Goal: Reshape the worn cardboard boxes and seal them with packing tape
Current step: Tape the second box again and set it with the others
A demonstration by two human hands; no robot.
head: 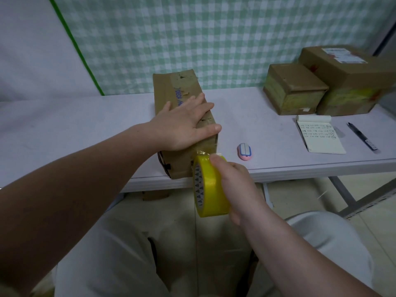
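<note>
Worn cardboard box (182,86) stands centre frame on the white table (85,125), near its front edge. Left hand (184,123) lies flat on its top, fingers straight, pressing. Right hand (237,189) grips the yellow packing tape roll (210,189) at the box's near end, with a clear strip running up to the top edge. Judgement: sealing under way, strip uncut. Two boxes (293,88), upper right, appear already taped.
</note>
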